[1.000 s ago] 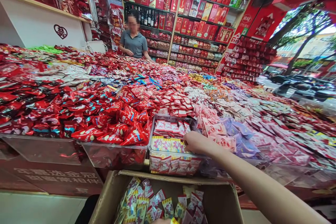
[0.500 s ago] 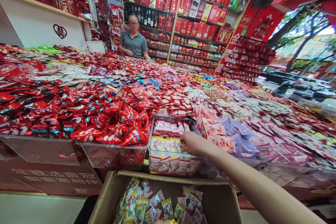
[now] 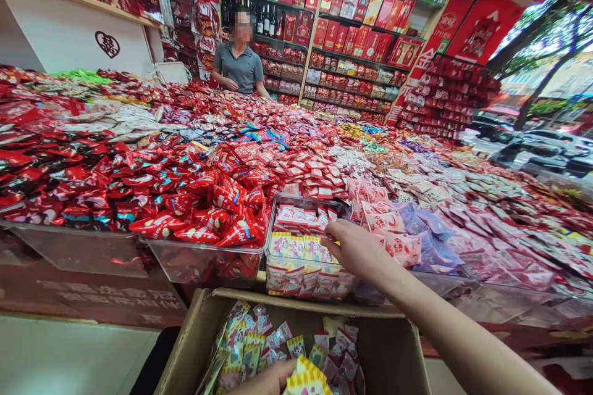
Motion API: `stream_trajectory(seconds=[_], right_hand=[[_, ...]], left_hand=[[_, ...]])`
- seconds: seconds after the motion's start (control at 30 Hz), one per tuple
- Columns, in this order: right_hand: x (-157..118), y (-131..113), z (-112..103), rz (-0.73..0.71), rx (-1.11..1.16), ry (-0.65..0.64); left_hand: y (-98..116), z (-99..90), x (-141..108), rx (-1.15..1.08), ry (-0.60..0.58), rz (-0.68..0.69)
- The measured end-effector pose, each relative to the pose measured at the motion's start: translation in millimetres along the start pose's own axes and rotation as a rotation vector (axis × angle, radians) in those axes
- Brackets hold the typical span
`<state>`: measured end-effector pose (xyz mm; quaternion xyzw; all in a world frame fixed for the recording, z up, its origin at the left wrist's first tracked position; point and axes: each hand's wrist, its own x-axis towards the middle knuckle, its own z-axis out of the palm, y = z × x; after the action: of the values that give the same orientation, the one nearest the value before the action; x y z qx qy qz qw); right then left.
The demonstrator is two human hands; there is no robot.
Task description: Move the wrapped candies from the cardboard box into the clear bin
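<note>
A clear plastic bin (image 3: 303, 264) holds rows of yellow-and-white packets (image 3: 293, 247), with red-and-white packets (image 3: 301, 217) behind them. Over the bin's right side is my right hand (image 3: 354, 250), its fingers bent down at the packets; whether they grip one is hidden. Below, an open cardboard box (image 3: 393, 352) contains loose yellow and pink packets (image 3: 245, 345). At its bottom edge my left hand (image 3: 271, 379) is partly in view, closed on yellow-striped packets (image 3: 306, 378).
Red candy packets (image 3: 204, 222) fill bins on the left; pink and purple packets (image 3: 417, 237) lie on the right. Behind the wide candy display stands a person in a grey shirt (image 3: 238, 69), before shelves of red boxes (image 3: 361, 37).
My left hand has risen into view inside the box with yellow packets. My right hand has lifted slightly and shows more of its back. The camera view has shifted a little.
</note>
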<state>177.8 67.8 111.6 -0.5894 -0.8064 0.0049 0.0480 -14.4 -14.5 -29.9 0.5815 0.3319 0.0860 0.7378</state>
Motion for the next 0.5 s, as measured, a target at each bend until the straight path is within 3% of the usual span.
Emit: stream_trajectory(seconds=[0.03,0.1,0.23,0.4,0.5], right_hand=[[-16.3,-5.8,-2.8,-0.043,0.097,0.069],[-51.5,-18.8,-2.5,-0.106,0.321,0.076],[-106.2,-39.9,31.6,-0.041,0.619,-0.128],[-127.7,-41.1,98.9,0.228,0.951,-0.172],[-128.3,-36.2,117.5,0.388,1.235,-0.160]], left_hand=[[-1.2,0.6,0.1,-0.067,-0.036,0.012],[-1.8,2.4,-1.6,-0.151,-0.075,0.009],[1.8,7.7,-2.6,-0.177,0.005,-0.049],[4.4,14.3,4.0,-0.207,0.142,-0.100],[4.2,15.4,5.2,-0.246,0.143,-0.075]])
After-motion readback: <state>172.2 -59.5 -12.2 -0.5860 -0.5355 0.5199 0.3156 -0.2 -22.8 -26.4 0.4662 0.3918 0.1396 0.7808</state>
